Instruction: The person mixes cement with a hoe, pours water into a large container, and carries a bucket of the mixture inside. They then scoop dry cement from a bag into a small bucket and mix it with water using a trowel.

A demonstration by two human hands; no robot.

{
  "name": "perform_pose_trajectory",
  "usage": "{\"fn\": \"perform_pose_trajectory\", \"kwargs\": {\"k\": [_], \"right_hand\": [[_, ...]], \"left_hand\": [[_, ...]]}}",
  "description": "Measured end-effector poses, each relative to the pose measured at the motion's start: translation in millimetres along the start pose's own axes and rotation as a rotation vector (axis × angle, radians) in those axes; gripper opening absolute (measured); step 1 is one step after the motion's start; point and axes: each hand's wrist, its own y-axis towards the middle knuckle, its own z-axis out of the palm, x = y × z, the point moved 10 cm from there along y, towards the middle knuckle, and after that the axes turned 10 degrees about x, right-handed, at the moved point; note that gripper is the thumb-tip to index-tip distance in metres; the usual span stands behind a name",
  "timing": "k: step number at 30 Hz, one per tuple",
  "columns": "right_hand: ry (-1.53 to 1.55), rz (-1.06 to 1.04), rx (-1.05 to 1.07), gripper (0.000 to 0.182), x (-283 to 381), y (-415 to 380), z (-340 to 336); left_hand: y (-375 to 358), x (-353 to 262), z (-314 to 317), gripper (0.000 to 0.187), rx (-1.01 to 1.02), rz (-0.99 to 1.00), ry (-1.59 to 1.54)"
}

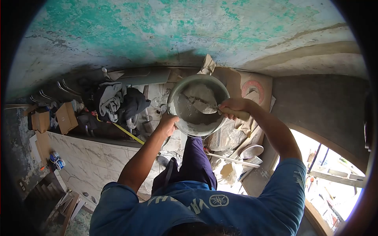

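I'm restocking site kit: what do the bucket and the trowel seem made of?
Bucket: probably plastic, dull grey-green, judging by its smooth, rounded rim.
Trowel handle: likely wood, from its pale tan, matte look.
Trowel blade: perhaps metal, being thin and flat, but pale grey residue obscures its finish.

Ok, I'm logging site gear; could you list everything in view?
Round wide bucket: 1, grey-green, centre
Pasty mortar: 1 batch, grey, inside bucket
Wooden-handled trowel: 1, tan handle, over bucket
Crumpled cloth pile: 1, grey-black, left
Long thin strip: 1, yellow, left
Cardboard pieces: several, brown, far left
Shallow bowl: 1, pale, lower right
Peeling wall: 1, green-white, top
Small clutter: uncountable, mixed, floor
Printed shirt: 1, blue, bottom
Left hand: 1, bare, bucket rim
Right hand: 1, bare, trowel handle
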Motion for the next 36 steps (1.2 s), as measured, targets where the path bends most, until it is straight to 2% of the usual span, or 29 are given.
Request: {"fn": "perform_pose_trajectory", "kwargs": {"k": [2, 4, 5, 7, 8, 10, 12, 14, 17, 21, 23, 24, 26, 30, 32, 33, 35, 36], "right_hand": [[0.004, 0.021, 0.038, 0.028, 2.2, 3.1, -3.2], [0.156, 0.022, 0.171, 0.032, 8.0, -1.0, 6.2], [0.157, 0.025, 0.169, 0.032, 9.5, -3.6, 7.0], [-0.045, 0.05, -0.004, 0.03, 14.7, -9.8, -4.8], [-0.052, 0.053, -0.002, 0.03, 20.3, -11.5, 5.5], [-0.617, -0.023, -0.42, 0.031, 49.9, -27.2, 1.3], [-1.151, -0.188, -0.777, 0.024, 75.7, -38.3, 21.1], [-1.193, -0.07, -0.935, 0.019, 59.9, -29.7, 20.5], [-1.293, -0.062, -1.028, 0.016, 56.1, -25.9, 29.7], [-1.286, -0.186, -1.064, 0.013, 68.9, -42.2, 42.7], [-1.08, -0.211, -1.114, 0.019, 73.4, -66.0, 37.2], [-1.074, -0.211, -1.119, 0.019, 73.3, -74.2, 35.9], [-0.824, -0.38, -1.288, 0.02, 67.7, -116.8, 24.9], [-0.621, -0.196, -1.326, 0.023, 26.8, -149.0, -5.1], [-0.627, 0.014, -1.237, 0.029, -2.0, -132.4, -18.5], [-0.706, 0.001, -1.191, 0.026, -3.2, -126.2, -20.6], [-0.624, 0.065, -1.178, 0.028, -37.0, -80.2, -59.2], [-0.55, 0.126, -1.158, 0.03, -56.2, -53.3, -83.4]], "left_hand": [[3.9, 0.8, -3.4, 0.048, -0.011, -0.003, 0.015], [4.0, 2.1, -7.3, 0.046, -0.053, -0.021, 0.001], [4.0, 2.8, -7.7, 0.045, -0.089, -0.035, -0.005], [9.1, 6.9, -9.1, 0.044, -0.09, -0.036, -0.011], [11.0, 9.0, -15.5, 0.043, -0.103, -0.032, -0.012], [16.5, 14.8, -26.3, 0.044, -0.094, -0.027, -0.012], [18.4, 13.2, -31.6, 0.044, -0.082, -0.023, -0.012], [20.7, 9.5, -26.9, 0.046, -0.057, 0.024, -0.045], [20.5, 4.6, -25.9, 0.052, -0.075, 0.059, -0.058], [17.2, 2.0, -22.4, 0.055, -0.046, 0.043, -0.066], [6.9, -11.3, -13.2, 0.052, -0.09, 0.093, -0.089], [2.8, -15.4, -9.0, 0.052, -0.087, 0.089, -0.083], [-4.9, -18.2, -11.5, 0.05, -0.128, 0.078, -0.078], [-13.6, -9.4, -36.3, 0.048, -0.115, 0.054, -0.085], [-22.4, -21.1, -47.1, 0.045, -0.13, 0.133, -0.06], [-25.9, -20.8, -54.7, 0.045, -0.126, 0.128, -0.055], [-29.1, -20.5, -73.8, 0.061, -0.141, 0.158, -0.098], [-33.5, -22.6, -73.9, 0.061, -0.141, 0.148, -0.09]]}}
